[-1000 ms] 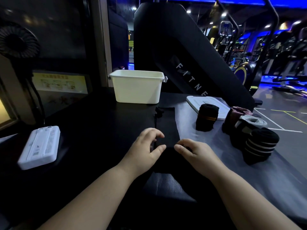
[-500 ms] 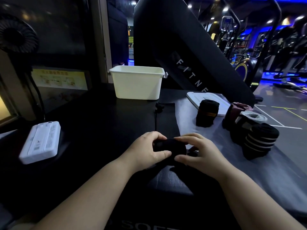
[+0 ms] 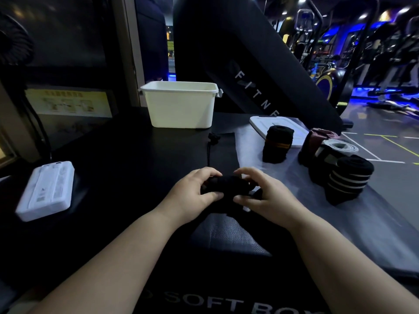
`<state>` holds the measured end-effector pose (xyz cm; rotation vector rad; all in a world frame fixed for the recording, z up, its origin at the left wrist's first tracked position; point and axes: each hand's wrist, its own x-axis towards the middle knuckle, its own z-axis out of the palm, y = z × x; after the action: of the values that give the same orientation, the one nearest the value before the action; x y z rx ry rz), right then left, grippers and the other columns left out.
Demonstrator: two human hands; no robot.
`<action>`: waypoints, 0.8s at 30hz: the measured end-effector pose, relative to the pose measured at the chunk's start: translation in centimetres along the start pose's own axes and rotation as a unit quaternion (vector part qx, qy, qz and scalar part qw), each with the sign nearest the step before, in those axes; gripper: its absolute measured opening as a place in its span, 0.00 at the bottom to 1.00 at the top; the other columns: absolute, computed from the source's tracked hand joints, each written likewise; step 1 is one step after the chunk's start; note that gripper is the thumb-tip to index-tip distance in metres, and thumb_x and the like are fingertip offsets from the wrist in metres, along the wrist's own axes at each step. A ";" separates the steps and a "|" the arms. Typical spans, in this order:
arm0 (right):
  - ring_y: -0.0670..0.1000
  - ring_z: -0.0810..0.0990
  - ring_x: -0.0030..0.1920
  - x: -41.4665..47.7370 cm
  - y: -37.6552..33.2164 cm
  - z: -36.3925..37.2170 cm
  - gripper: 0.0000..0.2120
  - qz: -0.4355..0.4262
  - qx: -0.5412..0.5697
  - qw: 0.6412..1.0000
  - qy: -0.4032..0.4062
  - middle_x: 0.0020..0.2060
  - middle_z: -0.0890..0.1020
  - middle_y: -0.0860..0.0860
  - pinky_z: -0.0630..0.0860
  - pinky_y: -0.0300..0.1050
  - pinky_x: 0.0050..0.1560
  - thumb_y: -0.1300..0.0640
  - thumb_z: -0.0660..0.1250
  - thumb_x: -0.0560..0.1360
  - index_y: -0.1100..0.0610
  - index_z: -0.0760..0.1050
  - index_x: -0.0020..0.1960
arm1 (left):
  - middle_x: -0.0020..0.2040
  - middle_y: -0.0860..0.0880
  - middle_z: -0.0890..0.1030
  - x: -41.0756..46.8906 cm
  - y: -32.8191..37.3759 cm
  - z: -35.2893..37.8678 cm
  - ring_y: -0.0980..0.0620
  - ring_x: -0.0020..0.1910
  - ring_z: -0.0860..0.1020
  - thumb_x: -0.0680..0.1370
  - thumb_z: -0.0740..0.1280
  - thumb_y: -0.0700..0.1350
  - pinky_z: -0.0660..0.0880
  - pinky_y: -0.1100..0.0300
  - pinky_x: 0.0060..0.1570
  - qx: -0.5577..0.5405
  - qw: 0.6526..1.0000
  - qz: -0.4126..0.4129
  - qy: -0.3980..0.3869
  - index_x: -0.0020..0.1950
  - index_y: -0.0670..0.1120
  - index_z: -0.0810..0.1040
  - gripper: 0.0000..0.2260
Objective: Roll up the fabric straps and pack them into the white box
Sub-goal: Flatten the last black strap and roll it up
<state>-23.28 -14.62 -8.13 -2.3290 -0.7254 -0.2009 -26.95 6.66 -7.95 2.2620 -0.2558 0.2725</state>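
**Mid-roll on black strap, both hands on it**

Near centre of tabletop (image 3: 127, 155): gripping black strap roll (image 3: 226, 185) from both ends. Left hand (image 3: 192, 193) curled round the left end, thumb on the near side. Right hand (image 3: 267, 196) pinching the right end, fingers arched over the top. Roll lying sideways; resting on the surface or just off it, can't tell.

Just past the hands: unrolled tail (image 3: 223, 150) running flat from the roll toward the far side, stopping short of the box.

Left, well apart: white device (image 3: 47, 189) lying flat.

Right, on grey mat (image 3: 374, 211): four finished rolls standing on end. Striped roll (image 3: 349, 177) nearest, white-grey roll (image 3: 337, 147) just behind it, maroon roll (image 3: 317, 138) beyond that. Orange-band roll (image 3: 277, 143) apart, left of those three.

Behind orange-band roll: white lid (image 3: 278, 122) lying flat.

Far centre: white box (image 3: 181, 107) upright, top open, inside hidden from this angle.
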 end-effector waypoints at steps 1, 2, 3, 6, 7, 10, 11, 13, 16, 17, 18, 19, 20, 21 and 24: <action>0.42 0.78 0.49 0.0 0.1 0.0 0.24 -0.004 -0.001 1.000 -0.001 0.50 0.78 0.40 0.75 0.39 0.51 0.50 0.76 0.68 0.33 0.69 0.57 | 0.53 0.59 0.75 0.1 0.0 0.0 0.61 0.53 0.73 0.74 0.73 0.47 0.66 0.76 0.50 0.001 1.000 -0.001 -0.002 0.60 0.57 0.76 0.16; 0.42 0.78 0.49 0.0 0.2 0.1 0.25 -0.005 -0.004 1.000 -0.001 0.49 0.79 0.41 0.75 0.40 0.51 0.51 0.77 0.67 0.33 0.69 0.56 | 0.53 0.59 0.75 0.1 0.1 0.0 0.61 0.53 0.74 0.74 0.72 0.47 0.65 0.76 0.50 0.002 1.000 -0.001 -0.003 0.59 0.57 0.76 0.16; 0.43 0.78 0.48 0.1 0.2 0.1 0.24 -0.004 -0.005 1.000 0.002 0.49 0.79 0.41 0.75 0.40 0.50 0.52 0.77 0.67 0.33 0.69 0.55 | 0.52 0.60 0.75 0.1 0.1 0.0 0.61 0.53 0.74 0.74 0.72 0.47 0.65 0.76 0.50 0.002 1.000 -0.001 -0.003 0.59 0.57 0.76 0.15; 0.41 0.79 0.46 0.1 0.4 0.1 0.18 0.002 0.007 1.000 0.008 0.48 0.80 0.42 0.75 0.38 0.49 0.50 0.74 0.71 0.36 0.72 0.56 | 0.53 0.58 0.76 0.1 0.1 0.0 0.59 0.53 0.75 0.75 0.71 0.49 0.69 0.68 0.54 -0.005 1.000 -0.009 0.003 0.59 0.56 0.76 0.13; 0.40 0.78 0.46 0.1 0.3 0.0 0.17 0.004 0.007 1.000 0.006 0.48 0.81 0.42 0.74 0.37 0.49 0.48 0.73 0.72 0.36 0.73 0.57 | 0.54 0.57 0.76 0.1 0.0 0.1 0.58 0.54 0.75 0.76 0.70 0.50 0.70 0.65 0.55 -0.006 1.000 -0.014 0.004 0.60 0.55 0.76 0.13; 0.38 0.78 0.44 0.0 0.2 0.1 0.13 0.021 0.005 1.000 0.004 0.46 0.81 0.41 0.73 0.37 0.48 0.45 0.70 0.74 0.39 0.75 0.58 | 0.56 0.55 0.76 0.0 0.1 0.1 0.57 0.56 0.74 0.77 0.67 0.53 0.70 0.62 0.57 -0.004 1.000 -0.021 -0.003 0.63 0.52 0.74 0.15; 0.38 0.78 0.44 0.1 0.2 0.1 0.14 0.028 0.006 1.000 0.001 0.45 0.82 0.41 0.73 0.37 0.48 0.42 0.68 0.73 0.40 0.76 0.58 | 0.55 0.54 0.75 0.0 0.2 0.1 0.56 0.57 0.73 0.78 0.66 0.53 0.68 0.63 0.56 -0.005 1.000 -0.023 -0.006 0.65 0.52 0.71 0.16; 0.37 0.78 0.43 0.2 0.1 0.1 0.15 0.035 0.004 0.999 -0.003 0.44 0.81 0.39 0.72 0.37 0.47 0.40 0.66 0.73 0.42 0.76 0.58 | 0.52 0.53 0.73 -0.1 0.3 0.1 0.56 0.55 0.72 0.79 0.64 0.54 0.65 0.63 0.54 -0.009 0.999 -0.031 -0.018 0.68 0.54 0.66 0.18; 0.40 0.78 0.45 0.2 0.0 0.1 0.13 0.039 0.000 0.999 -0.004 0.43 0.80 0.39 0.72 0.38 0.48 0.42 0.65 0.76 0.45 0.77 0.57 | 0.49 0.54 0.76 0.0 -0.1 0.1 0.56 0.52 0.74 0.79 0.63 0.55 0.68 0.60 0.52 -0.010 0.999 -0.029 -0.037 0.63 0.58 0.68 0.13; 0.41 0.78 0.45 0.2 -0.1 0.0 0.12 0.040 -0.003 0.999 -0.005 0.43 0.80 0.40 0.71 0.38 0.48 0.42 0.65 0.76 0.45 0.77 0.57 | 0.46 0.56 0.77 0.1 -0.2 0.2 0.55 0.49 0.76 0.79 0.63 0.56 0.71 0.58 0.50 -0.012 0.999 -0.028 -0.038 0.59 0.59 0.70 0.10; 0.42 0.77 0.45 0.2 -0.1 0.0 0.10 0.042 -0.004 0.999 -0.007 0.42 0.80 0.40 0.70 0.38 0.47 0.43 0.65 0.77 0.46 0.77 0.55 | 0.43 0.56 0.78 0.2 -0.4 0.2 0.55 0.46 0.78 0.79 0.63 0.57 0.74 0.57 0.48 -0.015 0.999 -0.028 -0.037 0.57 0.59 0.72 0.08; 0.42 0.77 0.45 0.2 -0.2 0.0 0.09 0.040 -0.005 0.999 -0.009 0.41 0.79 0.41 0.70 0.38 0.46 0.43 0.64 0.78 0.45 0.77 0.53 | 0.42 0.55 0.79 0.3 -0.5 0.2 0.55 0.44 0.78 0.79 0.62 0.57 0.75 0.55 0.48 -0.015 0.999 -0.029 -0.036 0.55 0.58 0.73 0.07; 0.42 0.77 0.45 0.1 -0.3 0.0 0.09 0.039 -0.009 0.999 -0.011 0.40 0.79 0.41 0.69 0.37 0.45 0.42 0.62 0.78 0.45 0.77 0.51 | 0.41 0.54 0.79 0.4 -0.6 0.3 0.55 0.43 0.78 0.79 0.62 0.58 0.76 0.53 0.48 -0.014 0.999 -0.030 -0.036 0.54 0.58 0.74 0.07; 0.42 0.76 0.45 0.1 -0.5 -0.1 0.09 0.039 -0.017 0.999 -0.014 0.40 0.79 0.42 0.68 0.35 0.45 0.42 0.61 0.78 0.45 0.76 0.50 | 0.41 0.54 0.80 0.4 -0.7 0.3 0.55 0.43 0.79 0.78 0.61 0.60 0.76 0.52 0.49 -0.012 0.999 -0.030 -0.036 0.53 0.58 0.74 0.09; 0.43 0.75 0.49 0.2 -0.6 -0.2 0.11 0.048 -0.024 0.998 -0.025 0.44 0.77 0.43 0.67 0.34 0.48 0.44 0.61 0.79 0.48 0.78 0.50 | 0.42 0.55 0.80 0.5 -0.7 0.3 0.54 0.45 0.79 0.73 0.58 0.67 0.76 0.49 0.51 -0.011 0.999 -0.035 -0.036 0.52 0.60 0.75 0.16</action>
<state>-23.47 -14.29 -7.60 -2.4168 -0.6372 -0.1186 -26.22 6.83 -8.49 2.2563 -0.2166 0.1509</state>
